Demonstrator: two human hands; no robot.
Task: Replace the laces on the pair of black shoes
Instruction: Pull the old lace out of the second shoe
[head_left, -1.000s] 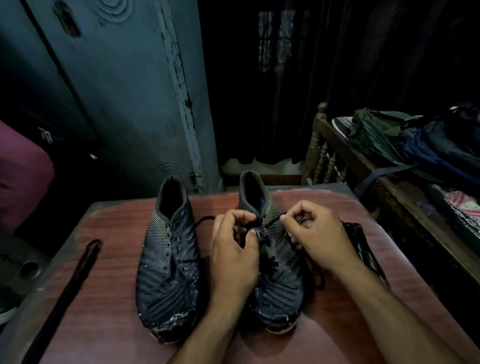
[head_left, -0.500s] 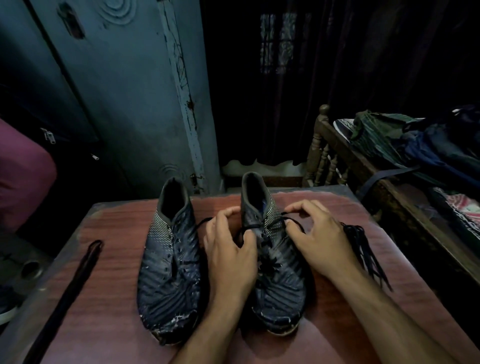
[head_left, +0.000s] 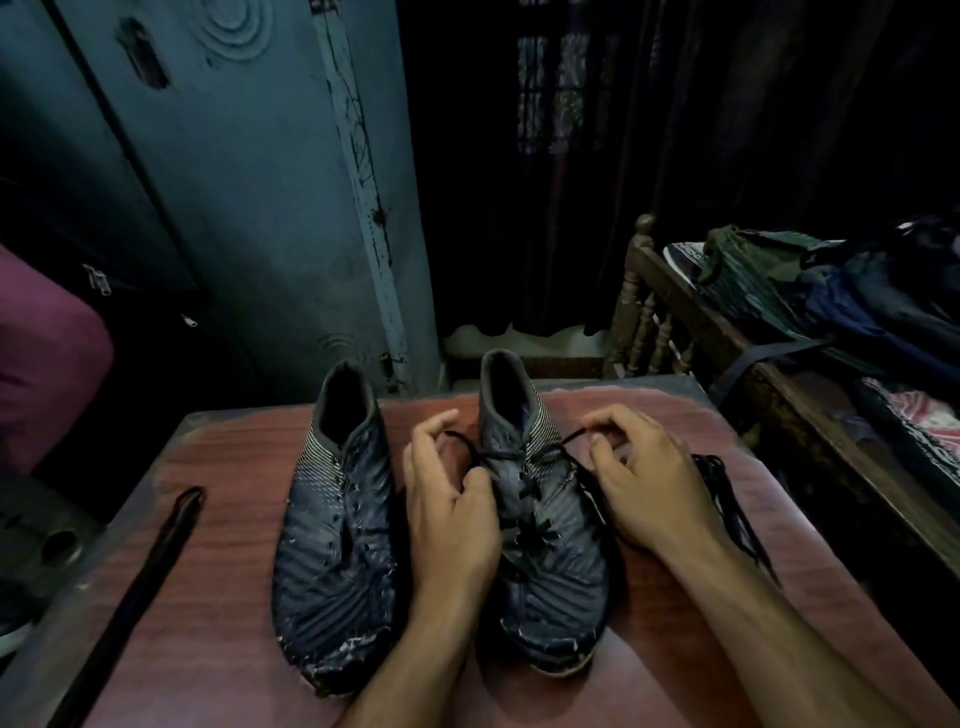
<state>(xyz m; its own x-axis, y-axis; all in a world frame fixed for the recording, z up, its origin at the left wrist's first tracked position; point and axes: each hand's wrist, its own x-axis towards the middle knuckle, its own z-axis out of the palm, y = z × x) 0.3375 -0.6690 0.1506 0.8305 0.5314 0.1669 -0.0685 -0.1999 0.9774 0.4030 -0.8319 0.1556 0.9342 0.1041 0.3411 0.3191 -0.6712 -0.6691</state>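
Item: right shoe, black, toe toward the wearer, between the two hands on the table. Laced along its front; the lace crosses at the top eyelets and runs out to both sides.

Left hand: touching the shoe's left flank, fingers curled round the left lace end, which loops up past the fingertips.

Right hand: just beside the shoe's right flank, thumb and forefinger pinching the right lace end.

Change: a second ago both hands were bunched close over the tongue; now they sit apart with the ends drawn outward and taut. Judgement: the top crossing is being pulled snug, so this shoe is near its knot.

Left shoe: just left of the left hand, eyelets bare, not yet laced.

Spare lace: well left of both hands, lying straight.

Lace bundle: just behind the right hand.
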